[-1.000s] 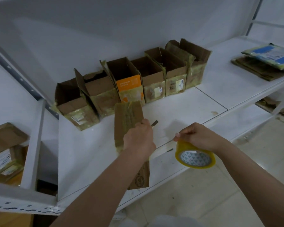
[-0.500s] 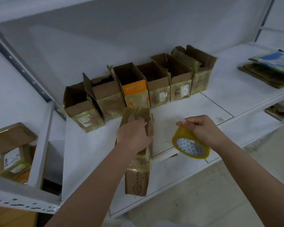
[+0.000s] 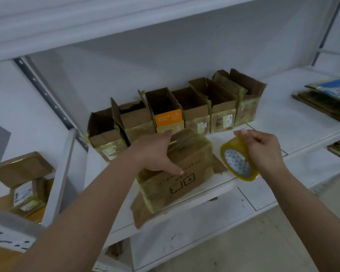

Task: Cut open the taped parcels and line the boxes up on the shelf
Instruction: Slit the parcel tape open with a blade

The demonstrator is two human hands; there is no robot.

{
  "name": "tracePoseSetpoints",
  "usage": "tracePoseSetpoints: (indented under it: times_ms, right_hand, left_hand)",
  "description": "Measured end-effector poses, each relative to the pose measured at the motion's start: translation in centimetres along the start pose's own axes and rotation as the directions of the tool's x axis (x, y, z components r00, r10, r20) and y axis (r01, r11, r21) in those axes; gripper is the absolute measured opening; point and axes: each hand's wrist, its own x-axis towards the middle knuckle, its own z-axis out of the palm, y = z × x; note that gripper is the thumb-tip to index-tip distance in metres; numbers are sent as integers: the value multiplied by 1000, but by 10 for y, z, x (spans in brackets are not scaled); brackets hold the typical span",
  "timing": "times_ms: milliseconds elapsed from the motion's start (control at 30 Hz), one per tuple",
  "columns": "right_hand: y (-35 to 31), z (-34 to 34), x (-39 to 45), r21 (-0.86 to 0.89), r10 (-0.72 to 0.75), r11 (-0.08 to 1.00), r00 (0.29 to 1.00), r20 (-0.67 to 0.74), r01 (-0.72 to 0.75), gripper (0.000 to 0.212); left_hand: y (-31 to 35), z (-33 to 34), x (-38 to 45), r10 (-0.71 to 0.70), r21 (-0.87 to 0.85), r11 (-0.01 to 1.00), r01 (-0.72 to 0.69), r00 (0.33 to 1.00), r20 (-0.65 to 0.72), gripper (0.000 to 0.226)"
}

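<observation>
Head view, left to right. Far left, lower bay: sealed cardboard parcels (image 3: 25,185) stacked behind a white upright (image 3: 60,173). White shelf (image 3: 283,122) runs across the middle; a second shelf board (image 3: 243,205) sits lower and nearer, its front edge toward the floor. Along the back wall, a row of six opened boxes (image 3: 175,112), flaps up, sides touching; the third one has an orange panel (image 3: 168,117). Bare shelf surface in front of the row at its left end and from the right end of the row out toward the right.

Left hand (image 3: 155,152) grips the top of a tape-covered cardboard box (image 3: 177,173), thumb on the near face, fingers curled over the far top edge. The box stands near the shelf's front edge, just in front of the row, a loose flap hanging over the lip at its lower left.

Right hand (image 3: 263,148) holds a yellow packing tape roll (image 3: 238,161) just right of the box, fingers curled round its rim, roll tilted above the shelf edge.

Far right: flattened cardboard with a blue-labelled packet (image 3: 330,95) on top, well apart from the row.
</observation>
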Motion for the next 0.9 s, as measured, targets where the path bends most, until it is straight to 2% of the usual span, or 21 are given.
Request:
tracePoseSetpoints:
  times_ms: [100, 200, 267, 367, 467, 567, 667, 767, 833, 900]
  right_hand:
    - [-4, -5, 3, 54, -5, 999, 999, -46, 8, 22]
    - [-2, -3, 2, 57, 2, 998, 1000, -24, -1, 23]
    - [4, 0, 1, 36, 24, 999, 1000, 9, -24, 25]
    - [16, 5, 0, -7, 34, 999, 999, 33, -34, 28]
    - [18, 11, -2, -36, 38, 999, 998, 58, -36, 29]
    - [18, 10, -2, -47, 35, 998, 996, 77, -31, 28]
    - [14, 5, -1, -11, 40, 999, 996, 83, -39, 28]
    - [11, 6, -1, 9, 15, 1000, 996, 88, -16, 28]
    - [8, 13, -4, 27, -1, 1000, 992, 125, -2, 29]
    - [5, 20, -7, 25, -24, 999, 984, 174, 20, 29]
  left_hand:
    - [4, -8, -2, 225, 153, 962, -227, 974, 27, 119]
    - [2, 8, -3, 296, 222, 928, -298, 954, 44, 108]
    - [-2, 22, -6, 236, 201, 950, -238, 971, 34, 108]
    - [9, 46, -12, 112, 44, 993, -109, 989, -93, 115]
    - [46, 75, -8, -56, -2, 998, 58, 961, -272, 110]
    - [70, 90, -1, -170, -17, 984, 175, 926, -338, 92]
    - [63, 93, -6, -45, 8, 999, 49, 957, -286, 64]
    - [41, 87, -18, 161, -37, 985, -170, 972, -170, 66]
    - [25, 77, -25, 220, -20, 974, -224, 966, -135, 70]
    - [10, 66, -26, 217, -6, 976, -219, 967, -131, 70]
